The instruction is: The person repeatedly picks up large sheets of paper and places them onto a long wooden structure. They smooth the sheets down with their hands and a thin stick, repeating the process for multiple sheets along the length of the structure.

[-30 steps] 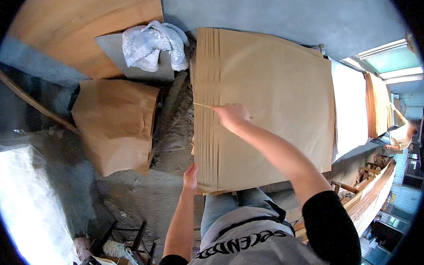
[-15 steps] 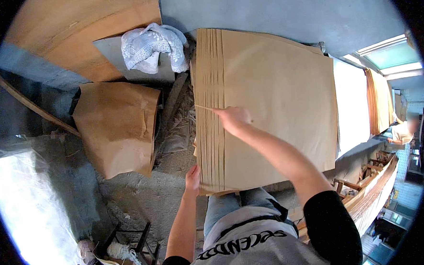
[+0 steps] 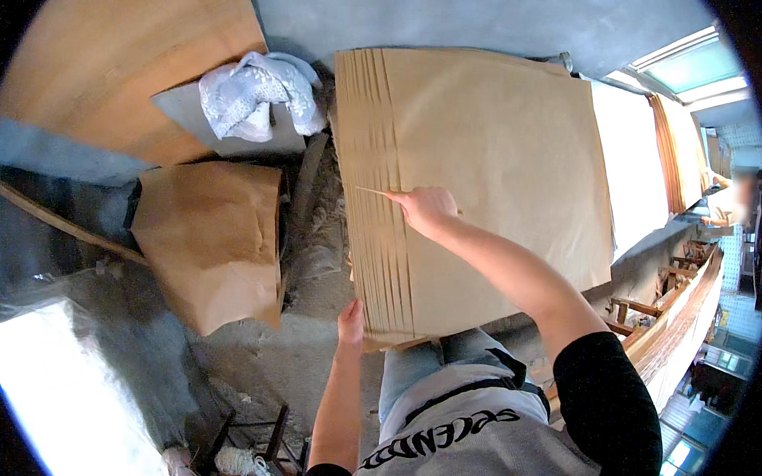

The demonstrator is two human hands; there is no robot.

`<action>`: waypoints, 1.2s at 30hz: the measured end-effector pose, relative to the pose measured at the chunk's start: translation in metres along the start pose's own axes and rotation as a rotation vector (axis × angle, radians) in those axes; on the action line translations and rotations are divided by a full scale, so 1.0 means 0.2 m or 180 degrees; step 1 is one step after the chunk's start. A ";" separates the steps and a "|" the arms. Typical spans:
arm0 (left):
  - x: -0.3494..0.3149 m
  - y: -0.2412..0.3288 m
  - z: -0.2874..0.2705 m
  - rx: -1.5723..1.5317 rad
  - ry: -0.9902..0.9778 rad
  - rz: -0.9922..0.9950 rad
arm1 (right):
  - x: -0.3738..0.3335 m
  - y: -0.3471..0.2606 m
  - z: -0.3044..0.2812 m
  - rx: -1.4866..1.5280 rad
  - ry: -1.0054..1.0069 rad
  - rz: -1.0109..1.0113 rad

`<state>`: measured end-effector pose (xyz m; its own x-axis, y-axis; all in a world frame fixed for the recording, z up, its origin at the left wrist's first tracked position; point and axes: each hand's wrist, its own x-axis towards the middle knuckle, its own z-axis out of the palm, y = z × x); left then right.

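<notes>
A broad stack of brown paper sheets [image 3: 505, 167] lies in front of me, its left edges fanned into narrow overlapping strips. My right hand [image 3: 427, 211] is closed over the stack, gripping a thin light-coloured stick [image 3: 373, 190]. The stick points left across the fanned strips, its tip just inside the outermost edge. At the near left corner, my left hand [image 3: 351, 323] grips the edge of the sheets with its thumb up; its other fingers are mostly hidden.
White sheets [image 3: 630, 165] and an orange-brown stack [image 3: 678, 154] continue to the right, with another person [image 3: 732, 205] beyond. Left are a brown paper-covered bundle [image 3: 213, 238], a patterned cloth [image 3: 259, 98] and a wooden board [image 3: 124, 52]. A dark metal stand [image 3: 271, 435] is near my left forearm.
The view has shifted slightly. The stick's tip has drawn a little inward from the stack's left edge. My left hand stays at the near corner.
</notes>
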<state>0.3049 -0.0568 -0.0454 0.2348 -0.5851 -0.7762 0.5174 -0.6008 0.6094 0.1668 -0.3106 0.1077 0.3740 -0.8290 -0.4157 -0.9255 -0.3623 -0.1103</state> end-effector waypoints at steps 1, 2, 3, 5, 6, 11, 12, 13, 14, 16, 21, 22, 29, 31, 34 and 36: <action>0.00 0.01 -0.03 -0.0004 -0.0118 -0.0103 | -0.02 -0.03 0.02 0.0000 -0.0117 0.0079; 0.01 0.01 -0.04 -0.0005 -0.0237 -0.0208 | -0.02 0.08 0.14 0.0582 0.0177 -0.0019; -0.01 0.02 -0.05 -0.0049 -0.0272 -0.0202 | -0.03 0.28 0.31 0.1164 0.0488 -0.0080; 0.00 0.01 -0.05 -0.0193 -0.0301 -0.0110 | -0.08 0.40 0.36 0.1284 0.0557 0.0045; 0.01 0.00 -0.07 -0.0164 -0.0199 -0.0121 | -0.12 0.38 0.21 0.0816 0.0289 0.0211; 0.08 -0.05 -0.08 -0.0576 -0.0400 -0.0207 | -0.12 0.24 0.15 -0.0047 0.0040 0.0072; 0.09 -0.06 -0.09 -0.0172 -0.0303 0.0086 | -0.13 0.15 0.10 -0.0067 -0.0174 0.0075; 0.07 -0.05 -0.11 0.0267 -0.0212 0.0327 | -0.16 0.12 0.08 -0.0064 -0.0427 0.0109; 0.05 -0.05 -0.11 0.0712 -0.0131 0.0566 | -0.18 0.15 0.11 0.0130 -0.0303 0.0220; -0.11 0.15 0.01 0.1640 0.0441 0.1417 | -0.23 0.27 0.16 0.0525 0.0012 0.0479; -0.19 0.19 0.23 0.1506 -0.0403 0.1704 | -0.53 0.44 0.19 0.0630 0.0095 0.0377; -0.19 0.20 0.29 0.1402 -0.0448 0.1549 | -0.59 0.46 0.22 0.0584 0.0048 0.0452; -0.03 0.04 0.42 0.1007 -0.0438 0.1013 | -0.70 0.40 0.44 0.0790 -0.0086 0.0595; -0.03 0.04 0.42 0.0699 -0.0350 0.0769 | -0.71 0.38 0.40 0.0917 -0.0066 0.0687; -0.04 0.06 0.43 0.0850 -0.0403 0.0804 | -0.73 0.40 0.40 0.1044 -0.0017 0.0835; -0.03 0.05 0.42 0.1000 -0.0370 0.0823 | -0.70 0.37 0.48 0.1044 -0.0023 0.0734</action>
<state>0.2401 -0.1053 -0.0217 0.2202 -0.7851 -0.5789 0.1735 -0.5525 0.8153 0.0403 -0.1808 0.0718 0.1549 -0.8693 -0.4695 -0.9553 -0.0108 -0.2953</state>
